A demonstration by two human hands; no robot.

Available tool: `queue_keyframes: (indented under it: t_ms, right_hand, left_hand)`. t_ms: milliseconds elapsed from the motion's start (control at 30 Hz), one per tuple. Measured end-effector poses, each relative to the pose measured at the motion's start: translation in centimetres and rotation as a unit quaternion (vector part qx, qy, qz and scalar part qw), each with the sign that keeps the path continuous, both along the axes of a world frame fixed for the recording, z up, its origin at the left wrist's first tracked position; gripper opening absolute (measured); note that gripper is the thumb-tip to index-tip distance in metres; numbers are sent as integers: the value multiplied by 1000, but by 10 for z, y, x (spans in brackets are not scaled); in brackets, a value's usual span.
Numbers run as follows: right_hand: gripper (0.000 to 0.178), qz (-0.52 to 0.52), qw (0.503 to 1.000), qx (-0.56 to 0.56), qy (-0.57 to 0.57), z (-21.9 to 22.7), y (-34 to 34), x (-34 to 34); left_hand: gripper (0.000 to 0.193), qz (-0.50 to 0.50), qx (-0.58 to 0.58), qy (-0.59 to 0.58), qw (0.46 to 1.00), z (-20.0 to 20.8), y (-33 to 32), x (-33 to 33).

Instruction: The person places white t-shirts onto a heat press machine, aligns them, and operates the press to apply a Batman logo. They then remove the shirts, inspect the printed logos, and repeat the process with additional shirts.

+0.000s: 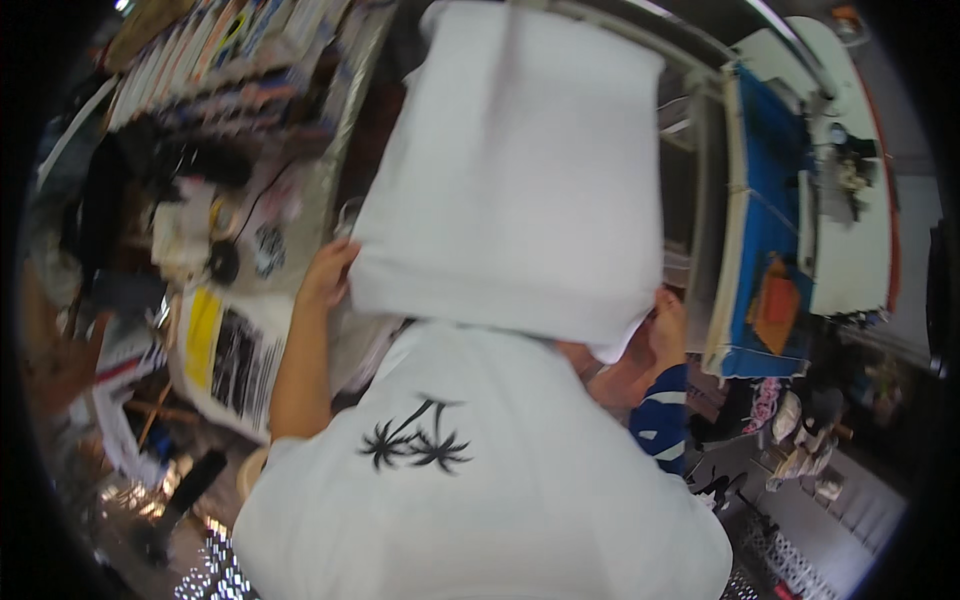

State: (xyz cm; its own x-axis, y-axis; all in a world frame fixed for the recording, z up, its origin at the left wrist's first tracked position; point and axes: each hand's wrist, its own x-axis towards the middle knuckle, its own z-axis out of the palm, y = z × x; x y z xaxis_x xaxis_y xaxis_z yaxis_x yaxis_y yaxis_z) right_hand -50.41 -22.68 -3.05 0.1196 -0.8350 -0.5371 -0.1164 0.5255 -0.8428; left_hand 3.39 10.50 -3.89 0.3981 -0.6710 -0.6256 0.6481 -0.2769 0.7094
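A broad white cloth (pixel 520 190) spreads out in front of me, smooth on top with a soft crease running down it. It looks stretched or draped over something flat, but what lies beneath is hidden. My left hand (pixel 330 272) grips its near left corner, fingers closed on the edge. At the near right corner, my right hand (pixel 668 325) pinches the hem, where a bit of the cloth hangs down. Below the cloth is the white shirt (pixel 500 480) I wear, with black palm trees on it. A blue patterned sleeve (pixel 660 420) covers part of my right arm.
To the left is a cluttered bench with a printed yellow and black sheet (pixel 220 355); stacked materials (pixel 220 50) fill the far left. On the right stand a blue panel (pixel 765 220) bearing an orange piece (pixel 775 305) and a white table (pixel 850 240). Metal rails (pixel 705 200) run beside the cloth.
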Motion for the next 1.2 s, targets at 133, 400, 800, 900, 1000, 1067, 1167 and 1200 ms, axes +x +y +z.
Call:
queue_keyframes:
  t_ms: [133,400,800,900,1000,1067,1167,1200]
  right_hand:
    - [18,9,1000,-12,-14,-2,10,1]
    - [26,247,954,93,140,17,48,-33]
    - [41,100,914,-316,-232,293,-29,52]
    - [35,18,869,-459,-187,369,-83,127]
    - [28,57,855,-506,-97,449,-163,118]
    - [22,-5,820,-570,-46,501,-175,138]
    - [21,46,771,-601,-206,560,-187,144]
    - [21,93,756,-602,-240,576,-179,148]
  left_hand:
    - [28,43,-22,49,998,8,6,3]
    - [33,-334,147,52,929,-13,88,-13]
    - [40,85,-284,-382,875,252,-41,49]
    - [36,125,-326,-544,763,339,-114,88]
    - [31,156,-240,-669,686,431,-164,130]
    - [31,191,-232,-671,678,488,-173,152]
    - [31,212,-295,-678,639,558,-179,167]
    - [32,216,-334,-667,630,576,-179,154]
